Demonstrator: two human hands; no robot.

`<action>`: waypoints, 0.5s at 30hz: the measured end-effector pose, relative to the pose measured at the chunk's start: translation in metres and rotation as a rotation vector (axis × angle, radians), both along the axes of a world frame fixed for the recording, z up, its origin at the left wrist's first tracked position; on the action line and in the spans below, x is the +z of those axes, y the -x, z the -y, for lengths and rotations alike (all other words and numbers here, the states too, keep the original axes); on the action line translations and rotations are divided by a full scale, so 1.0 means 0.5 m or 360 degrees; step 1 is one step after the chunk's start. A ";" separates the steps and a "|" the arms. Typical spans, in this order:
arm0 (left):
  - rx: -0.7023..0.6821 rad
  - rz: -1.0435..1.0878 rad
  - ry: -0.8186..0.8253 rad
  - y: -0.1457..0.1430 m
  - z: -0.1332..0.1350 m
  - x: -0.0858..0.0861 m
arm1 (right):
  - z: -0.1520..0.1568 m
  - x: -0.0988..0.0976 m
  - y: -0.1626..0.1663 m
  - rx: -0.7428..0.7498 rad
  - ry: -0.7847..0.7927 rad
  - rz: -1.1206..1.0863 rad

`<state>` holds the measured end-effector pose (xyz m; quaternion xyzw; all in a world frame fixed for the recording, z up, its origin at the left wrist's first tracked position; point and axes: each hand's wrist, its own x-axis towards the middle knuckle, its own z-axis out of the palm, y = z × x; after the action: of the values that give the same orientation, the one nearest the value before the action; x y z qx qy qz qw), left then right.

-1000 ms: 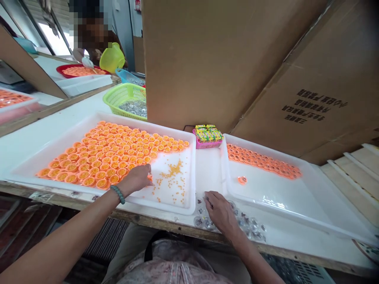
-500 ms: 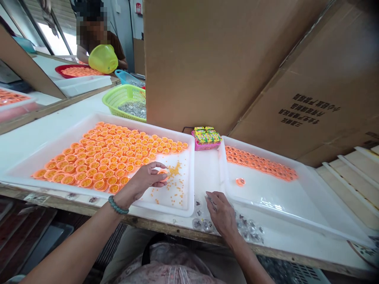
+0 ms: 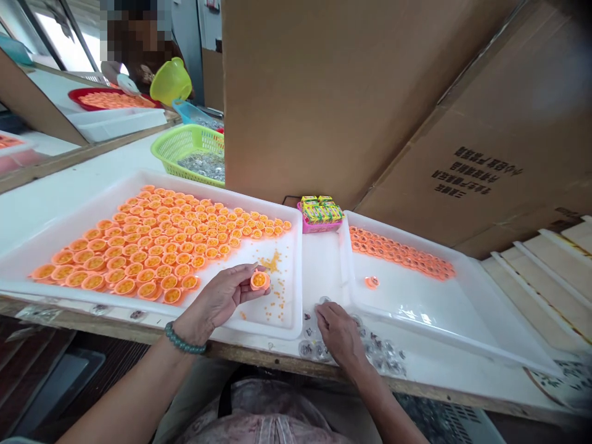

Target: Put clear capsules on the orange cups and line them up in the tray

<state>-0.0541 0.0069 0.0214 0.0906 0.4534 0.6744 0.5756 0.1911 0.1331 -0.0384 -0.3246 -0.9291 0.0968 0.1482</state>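
My left hand holds a small orange cup filled with yellow beads, pinched in its fingertips above the right end of the left white tray. That tray holds several rows of filled orange cups and loose yellow beads. My right hand rests palm down with curled fingers on a heap of clear plastic lids at the table's front edge. The right white tray holds rows of capped orange cups and one lone cup.
A pink box of small yellow-green packets sits between the trays. Large cardboard boxes stand behind. A green basket sits at the back left. Another person with a yellow-green scoop works at a far table with a red tray.
My left hand picked one orange cup out of the left tray and carried it right and toward me. My right hand shifted slightly on the clear lids.
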 end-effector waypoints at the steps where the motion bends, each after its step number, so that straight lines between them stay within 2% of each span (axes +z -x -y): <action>1: 0.0004 0.0013 -0.0007 -0.003 -0.001 -0.001 | 0.000 0.004 0.002 -0.0007 0.0026 -0.0054; 6: -0.0034 -0.0170 0.0003 -0.016 -0.005 -0.010 | -0.001 0.011 0.006 -0.0073 0.0144 -0.0290; 9: 0.0000 -0.0284 0.0083 -0.020 -0.007 -0.013 | 0.001 0.009 0.007 -0.0177 0.0312 -0.0348; 11: 0.0027 -0.0305 0.0150 -0.020 -0.009 -0.014 | 0.002 0.011 0.010 -0.0338 0.0554 -0.0468; 15: 0.0054 -0.0282 0.0205 -0.021 -0.013 -0.019 | -0.002 0.031 0.023 -0.0609 0.1263 -0.0966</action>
<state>-0.0438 0.0136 0.0119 0.1051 0.5465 0.6428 0.5264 0.1794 0.1340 -0.0229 -0.4768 -0.6607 0.5015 0.2910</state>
